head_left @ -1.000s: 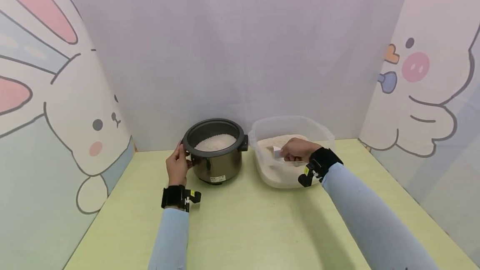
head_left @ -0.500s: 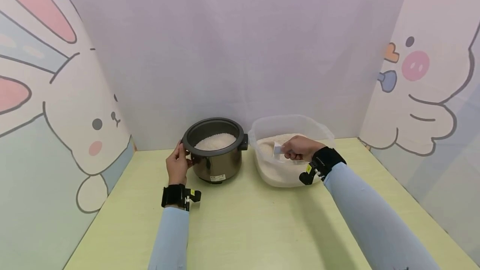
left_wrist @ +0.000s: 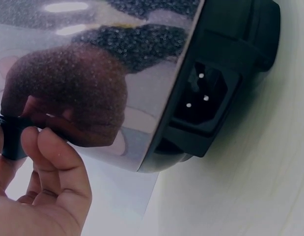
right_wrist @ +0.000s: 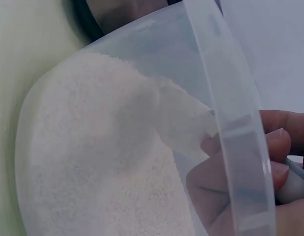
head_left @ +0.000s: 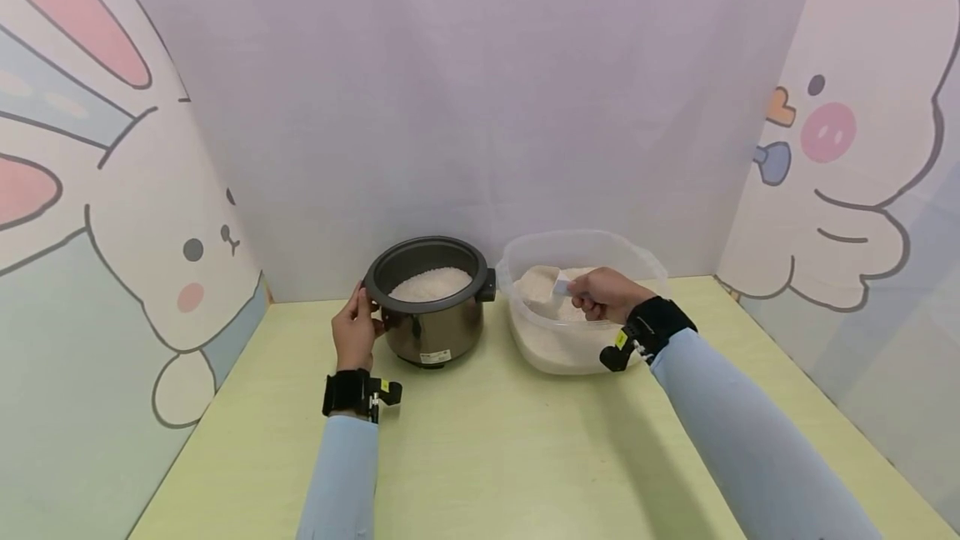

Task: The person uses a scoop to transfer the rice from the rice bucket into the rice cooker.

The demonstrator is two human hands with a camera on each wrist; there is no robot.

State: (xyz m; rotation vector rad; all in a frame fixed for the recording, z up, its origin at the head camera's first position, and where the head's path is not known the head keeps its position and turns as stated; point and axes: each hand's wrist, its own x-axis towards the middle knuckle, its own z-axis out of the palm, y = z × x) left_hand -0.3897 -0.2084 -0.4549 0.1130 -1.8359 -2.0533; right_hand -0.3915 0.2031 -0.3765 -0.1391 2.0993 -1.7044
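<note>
My left hand (head_left: 356, 332) grips the black side handle (left_wrist: 13, 142) of a lidless dark rice cooker (head_left: 442, 336), fingertips curled at the handle. White rice (head_left: 432, 284) lies inside the cooker. To its right, a translucent plastic tub (head_left: 581, 354) holds a deep bed of rice (right_wrist: 93, 147). Over that rice, my right hand (head_left: 603, 293) holds a pale scoop (head_left: 561, 284) by its handle. The scoop's bowl, full of rice, points left toward the cooker. In the right wrist view, the tub's wall stands in front of the scoop and part of the fingers.
Cooker and tub stand side by side at the back of a pale green table (head_left: 480, 457), near a plain backdrop (head_left: 465, 107). A power socket (left_wrist: 203, 93) shows low on the cooker's side. Cartoon-printed panels (head_left: 847, 190) flank the table.
The scoop has come up out of the rice and tipped level, now loaded with rice. My right hand has shifted slightly to the right. The left hand stays on the cooker's handle.
</note>
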